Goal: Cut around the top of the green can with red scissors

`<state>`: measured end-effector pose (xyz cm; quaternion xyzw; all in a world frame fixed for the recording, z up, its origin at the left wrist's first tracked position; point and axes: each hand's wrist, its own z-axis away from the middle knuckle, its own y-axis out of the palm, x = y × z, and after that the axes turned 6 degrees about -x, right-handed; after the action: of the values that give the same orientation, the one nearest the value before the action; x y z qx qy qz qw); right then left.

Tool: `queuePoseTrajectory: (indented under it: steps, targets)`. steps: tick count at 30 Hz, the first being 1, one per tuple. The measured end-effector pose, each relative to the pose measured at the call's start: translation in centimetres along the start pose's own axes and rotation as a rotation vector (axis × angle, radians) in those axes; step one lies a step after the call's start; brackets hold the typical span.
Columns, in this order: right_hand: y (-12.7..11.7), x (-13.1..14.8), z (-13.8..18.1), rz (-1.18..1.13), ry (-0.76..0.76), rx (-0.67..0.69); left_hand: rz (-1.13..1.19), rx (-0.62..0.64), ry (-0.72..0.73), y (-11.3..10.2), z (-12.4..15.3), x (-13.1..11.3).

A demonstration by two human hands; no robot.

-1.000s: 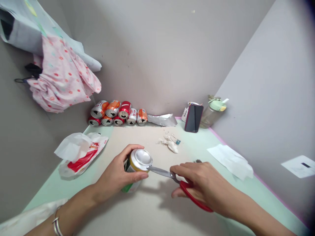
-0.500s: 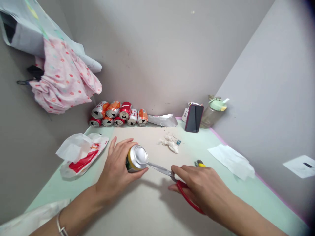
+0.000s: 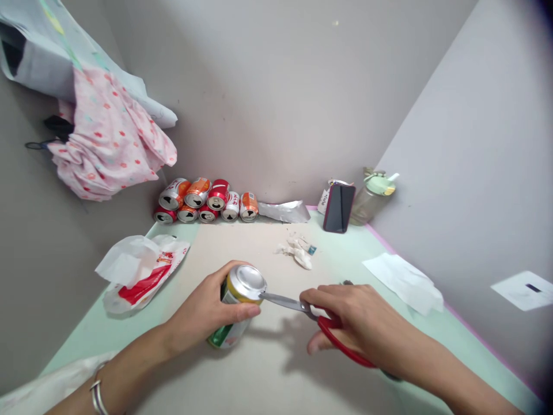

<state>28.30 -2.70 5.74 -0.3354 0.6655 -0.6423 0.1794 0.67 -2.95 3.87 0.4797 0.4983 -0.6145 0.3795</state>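
My left hand (image 3: 211, 311) is wrapped round a green and yellow drink can (image 3: 235, 300), which is tilted with its silver end facing up towards me. A silver bracelet circles that wrist. In my right hand (image 3: 349, 323) are scissors (image 3: 285, 301) with red handles, my fingers in and around the loops. The blade tips touch the can's upper side, just below the silver rim. Whether the point has pierced the metal I cannot tell. Behind my right hand a dark bit of some tool barely shows.
Several empty cans (image 3: 218, 195) are stacked against the back wall, beside a cut metal sheet (image 3: 285, 211). A phone (image 3: 340, 208) leans near a bottle (image 3: 374, 199). Crumpled tissue (image 3: 298, 253), a plastic bag (image 3: 147, 276) and white paper (image 3: 401, 282) lie around the table.
The can has tipped more upright, showing more of its green side, and my left thumb now lies across its front. The scissors stay at its rim, with my right hand slightly shifted.
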Motion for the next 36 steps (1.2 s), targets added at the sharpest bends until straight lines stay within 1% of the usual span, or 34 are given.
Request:
queuePoseTrajectory:
  steps: [4, 7, 9, 12, 15, 17, 19, 24, 26, 28, 30, 32, 33, 34, 35, 36]
  targets:
    - [-0.1, 0.1, 0.1, -0.031, 0.005, 0.005, 0.002, -0.041, -0.026, 0.2, 0.2, 0.2]
    - [-0.2, 0.2, 0.1, -0.032, 0.011, 0.011, -0.028, -0.09, 0.007, 0.4, 0.3, 0.3]
    - [-0.3, 0.2, 0.0, -0.032, 0.014, 0.014, -0.03, -0.095, 0.032, 0.4, 0.3, 0.4]
    - [-0.3, 0.3, 0.0, -0.047, 0.012, 0.023, -0.03, -0.045, 0.02, 0.3, 0.3, 0.4]
    - [-0.1, 0.5, 0.0, -0.049, -0.015, 0.033, -0.05, 0.041, 0.008, 0.1, 0.3, 0.2]
    - [-0.1, 0.6, 0.1, -0.027, -0.042, 0.046, -0.096, 0.061, 0.019, 0.1, 0.4, 0.0]
    - [-0.1, 0.8, 0.2, 0.009, -0.063, 0.065, -0.186, 0.021, 0.05, 0.3, 0.5, 0.0]
    - [0.2, 1.2, 0.3, 0.117, -0.063, 0.066, -0.386, -0.164, 0.142, 1.1, 0.3, 0.9]
    - [0.7, 1.5, 0.5, 0.17, -0.049, 0.047, -0.452, -0.237, 0.223, 1.2, 0.2, 1.5]
    - [1.3, 2.1, 0.7, 0.221, -0.029, 0.019, -0.533, -0.316, 0.34, 1.2, 0.0, 2.0]
    - [1.7, 2.6, 0.9, 0.253, -0.02, -0.035, -0.609, -0.389, 0.445, 1.1, -0.1, 2.2]
    - [1.8, 2.9, 1.1, 0.24, -0.013, -0.084, -0.637, -0.43, 0.495, 1.0, 0.0, 2.1]
    - [1.6, 2.9, 1.1, 0.216, -0.009, -0.092, -0.619, -0.432, 0.487, 1.0, 0.1, 1.9]
    - [1.4, 2.8, 1.1, 0.185, -0.006, -0.088, -0.574, -0.414, 0.45, 0.9, 0.1, 1.6]
    - [1.2, 2.6, 1.1, 0.155, -0.007, -0.078, -0.501, -0.375, 0.384, 0.9, 0.2, 1.3]
    - [0.9, 2.3, 1.1, 0.13, -0.013, -0.065, -0.406, -0.31, 0.299, 0.8, 0.3, 1.0]
